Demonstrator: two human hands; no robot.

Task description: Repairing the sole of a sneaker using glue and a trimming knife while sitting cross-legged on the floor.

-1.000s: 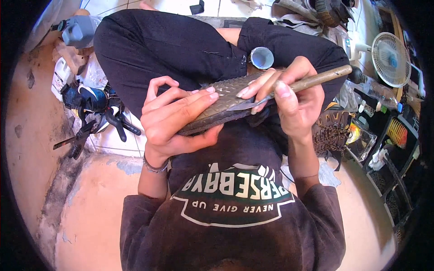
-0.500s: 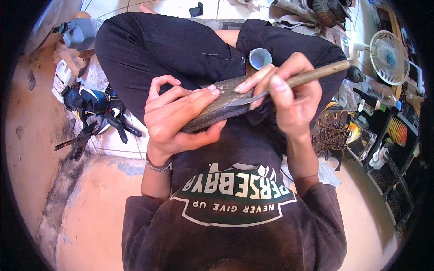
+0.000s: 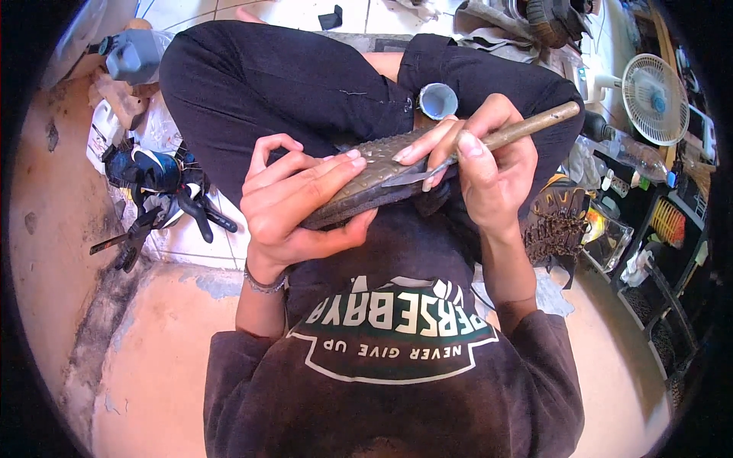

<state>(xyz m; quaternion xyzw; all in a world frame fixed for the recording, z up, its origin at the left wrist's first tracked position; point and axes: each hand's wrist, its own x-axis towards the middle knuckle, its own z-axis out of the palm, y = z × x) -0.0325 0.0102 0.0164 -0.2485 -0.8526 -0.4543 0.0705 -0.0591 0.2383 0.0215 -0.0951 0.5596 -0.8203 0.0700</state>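
My left hand (image 3: 286,198) grips a brown shoe sole (image 3: 382,153) with a studded face and a dark side edge, fingers over the top and thumb beneath. In my right hand (image 3: 496,172) is a knife (image 3: 538,125) with a thick round wooden handle pointing up to the right. Its thin metal blade lies against the sole's near edge, partly covered by my fingers. Two fingertips of the right hand rest on the sole's upper face. The sole is held above my lap, tilted, and my hands hide parts of it.
Beyond my right hand stands a small cup (image 3: 437,101) by my crossed legs. On the right are a white fan (image 3: 655,99), a brown lace-up boot (image 3: 561,221) and a dark rack. A grey jerrycan (image 3: 136,57) and a blue-black shoe (image 3: 156,168) are at the left.
The knife and right hand have shifted slightly, the handle end moving a little left. The blade now shows flatter along the sole's edge. My left hand keeps its hold.
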